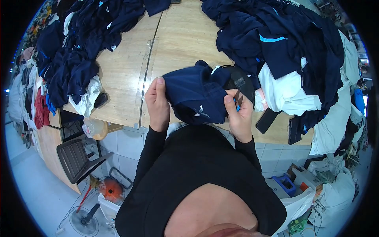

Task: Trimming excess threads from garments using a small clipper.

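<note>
A navy garment [193, 91] with a small white mark on it is stretched between my two hands, just above the table's near edge. My left hand [158, 104] is closed on its left edge, thumb on top. My right hand [241, 118] pinches the right edge between thumb and fingers. A small pointed dark piece with a bit of blue [237, 103] shows at the right fingers; it looks like thread snips, mostly hidden by the hand. Right behind that hand lies a black rounded item [241, 81] with a grey patch, partly covered by the garment.
Navy clothes pile up on the table [185, 35] at far left [75, 63] and far right [284, 43]. White cloth [290, 93] and a black phone [268, 120] lie to the right. A brown chair [77, 158] and a fan [85, 221] stand at lower left.
</note>
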### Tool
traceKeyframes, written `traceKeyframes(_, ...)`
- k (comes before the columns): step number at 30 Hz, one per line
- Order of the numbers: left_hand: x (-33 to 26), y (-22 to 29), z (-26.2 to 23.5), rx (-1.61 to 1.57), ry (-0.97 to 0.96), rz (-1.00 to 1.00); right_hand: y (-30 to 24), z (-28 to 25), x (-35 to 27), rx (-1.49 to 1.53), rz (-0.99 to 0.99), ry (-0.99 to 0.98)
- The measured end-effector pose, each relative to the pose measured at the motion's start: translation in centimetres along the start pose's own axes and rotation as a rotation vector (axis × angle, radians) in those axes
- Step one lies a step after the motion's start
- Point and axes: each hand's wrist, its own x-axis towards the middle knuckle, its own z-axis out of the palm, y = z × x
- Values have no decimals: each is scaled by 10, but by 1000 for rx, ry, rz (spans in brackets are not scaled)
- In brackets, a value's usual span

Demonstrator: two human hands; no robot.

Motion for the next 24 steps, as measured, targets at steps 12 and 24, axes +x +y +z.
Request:
traceKeyframes(12, 0, 9, -3, 52, -44, 50, -4, 0, 2, -115, -135, -116)
traceKeyframes(24, -18, 35, 20, -38, -618, -255, -6, 14, 5, -349, -398, -121)
